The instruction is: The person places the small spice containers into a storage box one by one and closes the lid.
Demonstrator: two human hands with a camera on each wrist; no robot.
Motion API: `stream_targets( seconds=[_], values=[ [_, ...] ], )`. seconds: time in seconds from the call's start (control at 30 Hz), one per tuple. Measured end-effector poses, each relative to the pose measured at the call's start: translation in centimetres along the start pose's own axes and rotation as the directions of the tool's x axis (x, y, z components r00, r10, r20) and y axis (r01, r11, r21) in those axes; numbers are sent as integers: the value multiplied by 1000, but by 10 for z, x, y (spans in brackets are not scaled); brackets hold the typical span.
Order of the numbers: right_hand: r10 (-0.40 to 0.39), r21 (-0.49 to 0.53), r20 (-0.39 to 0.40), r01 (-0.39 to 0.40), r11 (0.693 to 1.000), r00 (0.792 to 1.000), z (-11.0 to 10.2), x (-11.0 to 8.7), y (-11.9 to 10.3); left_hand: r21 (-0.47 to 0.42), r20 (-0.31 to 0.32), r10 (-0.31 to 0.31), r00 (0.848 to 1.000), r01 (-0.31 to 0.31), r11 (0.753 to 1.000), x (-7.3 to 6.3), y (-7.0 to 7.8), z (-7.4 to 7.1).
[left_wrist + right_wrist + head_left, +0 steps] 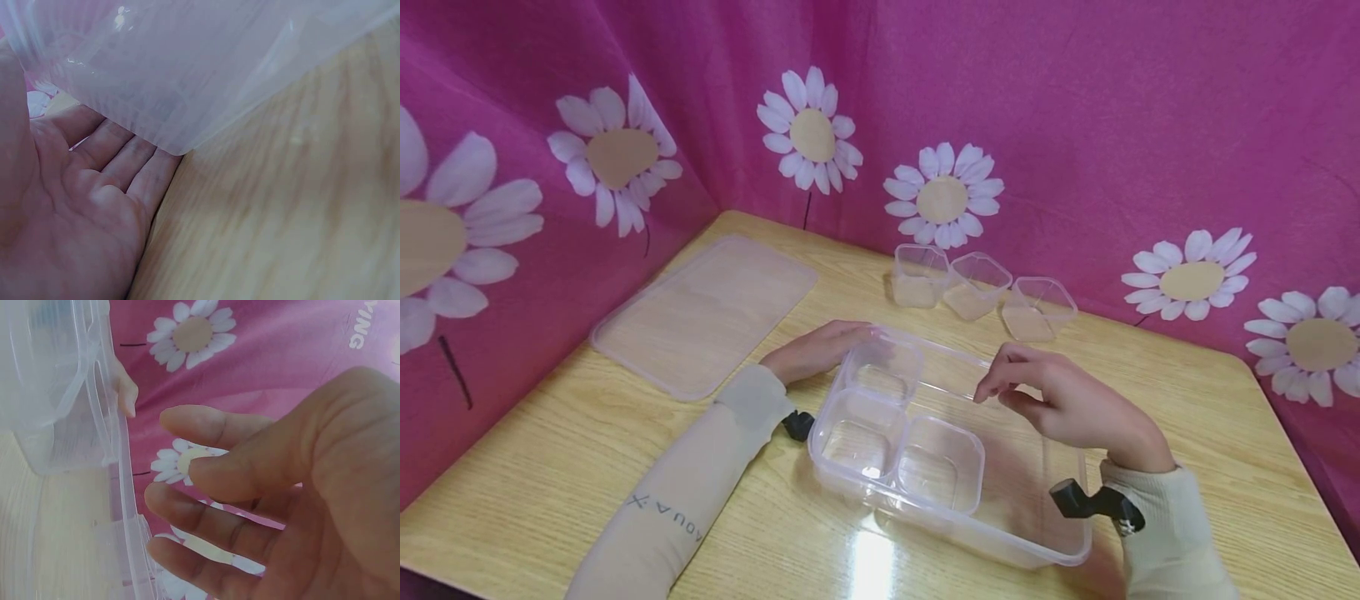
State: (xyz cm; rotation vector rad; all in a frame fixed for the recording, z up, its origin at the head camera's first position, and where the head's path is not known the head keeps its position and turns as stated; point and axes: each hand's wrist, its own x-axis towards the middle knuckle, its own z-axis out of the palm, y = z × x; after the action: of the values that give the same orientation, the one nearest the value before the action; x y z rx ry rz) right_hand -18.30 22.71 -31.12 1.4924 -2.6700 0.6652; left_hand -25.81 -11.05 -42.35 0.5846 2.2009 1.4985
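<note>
A large clear plastic box (1022, 475) stands on the table with three small clear square containers inside. Two of these, the far container (882, 367) and the near-corner container (859, 437), line its left end; the third container (940, 467) sits beside the near one. At the far left corner, my left hand (816, 350) touches the box from outside. The left wrist view shows its fingers (128, 156) fairly straight against the plastic wall, the palm bare. Over the box's right part hovers my right hand (1052, 396), its fingers (194, 512) loosely bent and holding nothing.
Behind the box, three more small containers stand in a row: left container (920, 279), middle container (977, 287) and right container (1037, 310). A flat clear lid (707, 317) lies on the table (760, 533) at left. A pink flowered cloth (1060, 125) surrounds the far sides.
</note>
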Motion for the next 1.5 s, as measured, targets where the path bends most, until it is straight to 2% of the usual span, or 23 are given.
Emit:
stream_targets(
  seconds=[0.13, 0.37, 0.5, 0.63, 0.83, 1.03, 1.2, 1.33, 1.5],
  values=[
    [1, 14, -37, 0, 1000, 999, -1, -1, 6, 12, -5, 0, 1000, 0, 1000, -1, 0, 0],
    [102, 60, -69, -98, 993, 992, -2, -6, 20, 7, 13, 34, 999, -34, 999, 0, 1, 0],
    [131, 73, -109, -124, 990, 985, -2, -8, 29, 0, 19, 36, 999, -36, 999, 0, 2, 0],
    [185, 94, -163, -172, 981, 969, -1, -11, 38, -14, 24, 30, 999, -30, 999, 1, 2, 0],
    [302, 168, -204, -270, 948, 931, -3, -15, 48, 2, 16, -7, 1000, 7, 1000, 0, 1, 0],
    [313, 157, -223, -283, 946, 923, -7, -18, 50, 3, 17, -34, 999, 34, 999, 0, 2, 0],
    [322, 170, -235, -288, 943, 917, -10, -22, 52, 1, 18, -28, 999, 28, 1000, 0, 1, 1],
    [348, 179, -259, -309, 934, 901, -14, -27, 55, -3, 21, -22, 1000, 22, 1000, 0, 1, 0],
    [388, 178, -280, -349, 920, 878, -17, -31, 59, 14, 4, -54, 999, 54, 998, 1, 1, 0]
  ],
)
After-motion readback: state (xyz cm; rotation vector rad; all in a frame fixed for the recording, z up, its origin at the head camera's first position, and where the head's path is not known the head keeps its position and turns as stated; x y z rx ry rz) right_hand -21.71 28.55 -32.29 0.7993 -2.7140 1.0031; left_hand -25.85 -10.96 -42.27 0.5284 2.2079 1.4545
